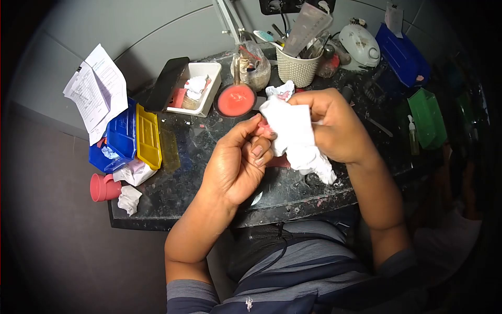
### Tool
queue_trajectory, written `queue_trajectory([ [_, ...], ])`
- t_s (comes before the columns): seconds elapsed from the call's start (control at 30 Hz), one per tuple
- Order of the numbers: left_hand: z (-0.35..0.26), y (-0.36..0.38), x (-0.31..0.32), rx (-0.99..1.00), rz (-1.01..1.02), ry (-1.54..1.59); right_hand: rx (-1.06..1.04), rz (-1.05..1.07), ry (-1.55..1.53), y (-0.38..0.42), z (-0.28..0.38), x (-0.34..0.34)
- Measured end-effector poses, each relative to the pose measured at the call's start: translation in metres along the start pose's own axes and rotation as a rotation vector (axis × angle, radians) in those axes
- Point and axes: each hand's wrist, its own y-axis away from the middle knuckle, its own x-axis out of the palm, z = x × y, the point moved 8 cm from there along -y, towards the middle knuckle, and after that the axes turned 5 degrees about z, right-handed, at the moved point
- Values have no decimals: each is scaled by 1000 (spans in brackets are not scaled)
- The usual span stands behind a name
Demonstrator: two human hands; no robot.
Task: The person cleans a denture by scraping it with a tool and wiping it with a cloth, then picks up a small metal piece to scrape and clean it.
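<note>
In the middle of the view, my left hand (238,157) is closed, pinching a small pink piece (264,129) between thumb and fingers. Its exact shape is partly covered by the fingertips. My right hand (334,125) grips a white cloth (288,123), whose loose end hangs down toward the table edge. The cloth's left side touches or nearly touches the pink piece. Just behind the hands lies a round pan of pink material (236,100) with an upright handle. A crumpled white tissue with pink stains (281,91) sits behind the cloth.
A white box (210,89) with a dark lid stands behind the pan. Blue (121,131) and yellow bins (148,137) hold papers at left, near a pink mug (102,187). A tool cup (298,68) stands at the back; a green bin (426,119) is at right.
</note>
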Motion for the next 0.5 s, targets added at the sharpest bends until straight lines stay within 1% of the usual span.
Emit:
queue_trajectory([
  [0.03, -1, 1, 0, 45, -40, -53, 17, -9, 115, 0, -2, 0],
  [0.07, 1, 0, -1, 41, -40, -55, -56, -61, 261, -1, -1, 1],
  [0.1, 4, -1, -5, 35, -75, -42, -56, -66, 259, 0, 2, 3],
  [0.17, 4, -1, -11, 30, -111, -30, 67, -50, 214, 1, 5, 6],
  [0.2, 4, -3, -11, -7, -68, -75, 69, -26, 144, 1, 5, 4],
  [0.23, 5, -3, -9, -46, -26, -120, 69, -28, 142, 1, 2, -1],
  [0.27, 4, -1, -9, -22, -38, -264, 31, -5, 81, 2, -1, -6],
  [0.3, 5, 0, -8, -25, -37, -264, -8, 18, 21, 3, 0, -11],
  [0.37, -5, 4, 8, 173, 92, -610, -36, 44, 6, 9, 6, -19],
  [0.4, -14, 9, 10, 322, 35, -915, -18, 60, -13, 11, 11, -19],
  [0.43, -23, 16, 15, 491, -29, -1242, -3, 77, -31, 14, 15, -19],
  [0.5, -22, 30, 44, 987, 27, -1390, -8, 74, -80, 21, 17, -20],
])
